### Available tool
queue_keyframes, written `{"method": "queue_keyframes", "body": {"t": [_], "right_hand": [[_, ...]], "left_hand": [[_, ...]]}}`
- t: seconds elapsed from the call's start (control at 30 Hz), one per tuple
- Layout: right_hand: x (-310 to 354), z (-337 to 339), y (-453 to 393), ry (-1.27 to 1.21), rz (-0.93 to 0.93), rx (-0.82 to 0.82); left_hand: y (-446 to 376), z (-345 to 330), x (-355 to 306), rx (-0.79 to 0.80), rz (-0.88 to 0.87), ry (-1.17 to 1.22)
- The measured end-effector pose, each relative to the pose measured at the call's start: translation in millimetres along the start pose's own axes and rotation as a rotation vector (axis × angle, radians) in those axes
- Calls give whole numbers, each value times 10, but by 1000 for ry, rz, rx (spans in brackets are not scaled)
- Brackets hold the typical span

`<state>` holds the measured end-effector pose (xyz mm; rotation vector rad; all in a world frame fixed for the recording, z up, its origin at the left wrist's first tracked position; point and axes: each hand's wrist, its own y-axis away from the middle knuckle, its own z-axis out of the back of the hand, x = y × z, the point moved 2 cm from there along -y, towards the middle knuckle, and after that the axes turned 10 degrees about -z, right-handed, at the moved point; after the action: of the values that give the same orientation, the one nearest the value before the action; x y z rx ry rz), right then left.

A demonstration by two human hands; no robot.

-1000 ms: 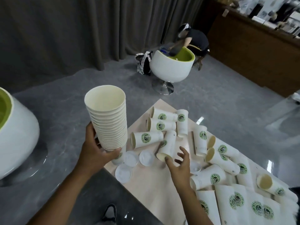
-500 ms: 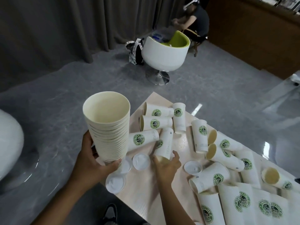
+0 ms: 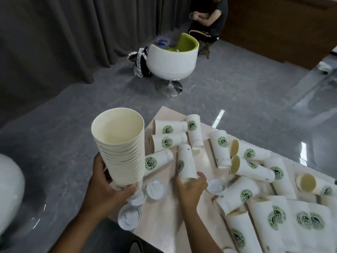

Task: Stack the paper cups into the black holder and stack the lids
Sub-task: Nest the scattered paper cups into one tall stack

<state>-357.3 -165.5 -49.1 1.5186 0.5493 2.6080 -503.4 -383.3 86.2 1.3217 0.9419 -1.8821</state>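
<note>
A tall nested stack of plain cream paper cups (image 3: 121, 150) stands upright in the air above the near left corner of the table, mouth up, with the left hand (image 3: 107, 187) wrapped around its lower end, thumb across the front and fingers curled behind. Just to its right, the right hand (image 3: 191, 185) grips the open rim end of a single white paper cup with a green round logo (image 3: 186, 163), which lies on its side with its base pointing away from the person. Three flat white plastic lids (image 3: 156, 188) lie near the hands: one between them, one at the table's near edge, one just right of the right hand.

More loose logo cups (image 3: 251, 168) lie scattered on their sides across the pale wood-grain table (image 3: 164, 232), some touching or overlapping, several with cream interiors facing the camera; those at the lower right crowd together.

Beyond the table, a glossy grey floor (image 3: 73, 125) reflects strips of light. A white tub chair with a lime-green interior (image 3: 171, 61) stands on a chrome pedestal, a patterned bag leaning against it. A person in a dark shirt (image 3: 209, 19) sits behind it. Dark grey curtains (image 3: 54, 33) hang along the far wall, and a brown wooden counter (image 3: 282, 24) runs at the upper right.
</note>
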Motion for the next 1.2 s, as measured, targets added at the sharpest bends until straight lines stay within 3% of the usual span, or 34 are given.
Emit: {"method": "queue_keyframes", "body": {"t": [0.23,0.4,0.6,0.9,1.07,1.2], "right_hand": [[525,937,284,-127,291,-131],[1291,1659,536,-134,578,-154],[1912,2322,873,-139,782,-135],[2334,3133,1141,-207,912,-75],[2687,3625,1069,-379,880,75],[2946,3767,1100,-262,951,205]], "left_hand": [[-82,4,-141,17,-48,73],[-141,-86,-328,48,-69,181],[-191,-326,-511,129,-135,147],[82,-811,-772,219,-254,59],[318,-1053,-891,240,-211,0],[539,-1223,-1072,278,-188,-52]]}}
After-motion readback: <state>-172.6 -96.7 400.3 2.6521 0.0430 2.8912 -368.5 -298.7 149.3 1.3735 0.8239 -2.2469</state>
